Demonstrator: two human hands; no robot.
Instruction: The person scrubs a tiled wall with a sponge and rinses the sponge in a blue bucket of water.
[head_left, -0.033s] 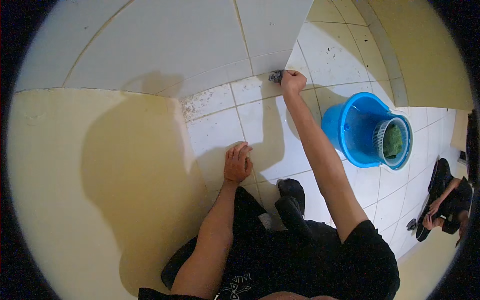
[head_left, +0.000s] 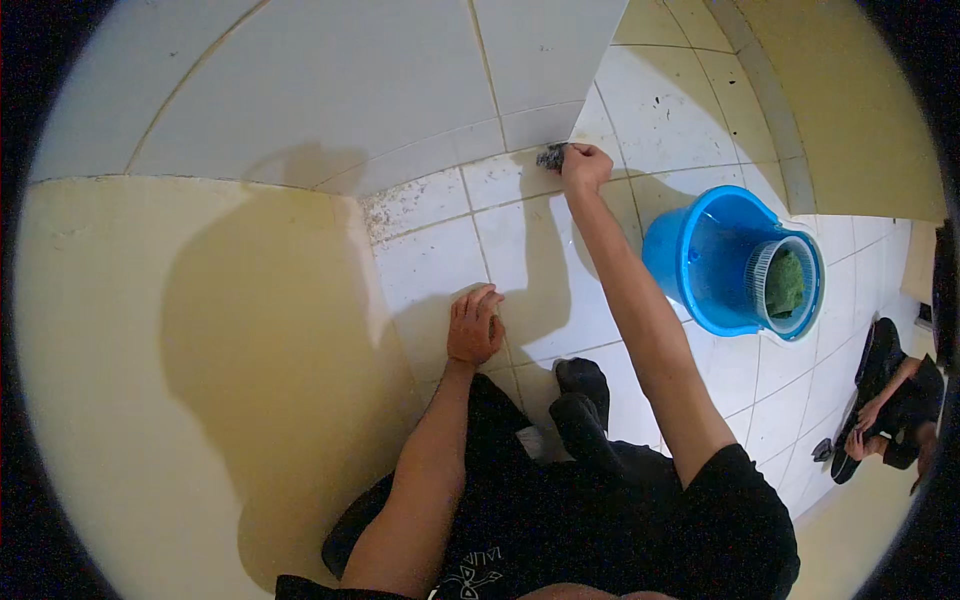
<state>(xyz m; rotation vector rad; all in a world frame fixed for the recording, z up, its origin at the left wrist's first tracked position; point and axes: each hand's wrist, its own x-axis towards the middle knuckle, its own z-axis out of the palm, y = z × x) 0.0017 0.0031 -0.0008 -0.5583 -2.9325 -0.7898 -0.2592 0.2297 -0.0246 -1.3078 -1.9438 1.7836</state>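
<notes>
The right hand (head_left: 585,165), its grip closed on a dark scouring pad (head_left: 551,156) pressed where tiled floor (head_left: 440,260) meets wall, should probably scrub along the grout with firm strokes while the open left hand (head_left: 475,325) braces flat.

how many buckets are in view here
1. The blue bucket stands on the white tiled floor to the right of the right hand, with a green mop strainer basket inside. Others may be outside the view.

No packages, labels, signs or screens visible
</notes>
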